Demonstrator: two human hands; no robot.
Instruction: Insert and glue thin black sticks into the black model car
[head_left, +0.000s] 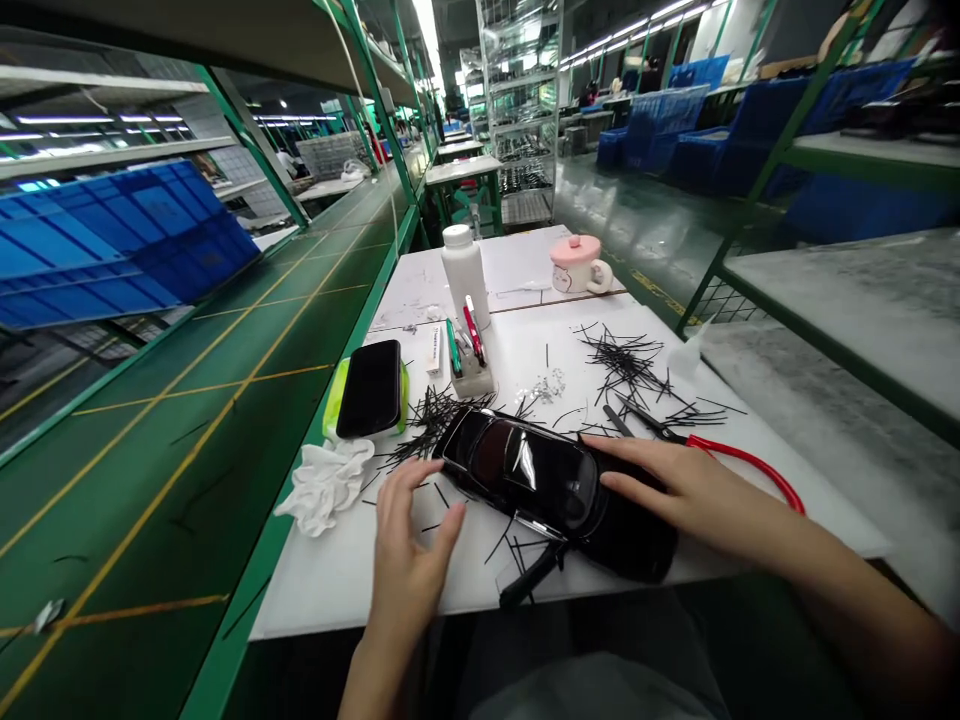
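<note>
A black model car point(525, 465) rests on the white tabletop point(315, 590), with one door point(534, 575) swung out toward me. My left hand point(412, 540) is beside the car's left end, fingers curved and apart, fingertips close to its edge. Across the right end lies my right hand point(667, 480), fingers stretched out over the black body. Red-handled scissors point(720, 447) lie just beyond that hand, partly hidden by it. Thin black strips point(630, 360) are piled behind the car, and more strips point(431, 420) lie at its far left.
A phone point(370, 388) lies on a green packet, with crumpled white tissue point(326, 485) nearer. Behind the car stand a pen holder point(472, 378), a white bottle point(463, 270) and a pink-lidded mug point(577, 268). A green conveyor point(150, 430) runs along the left; shelving point(847, 290) stands right.
</note>
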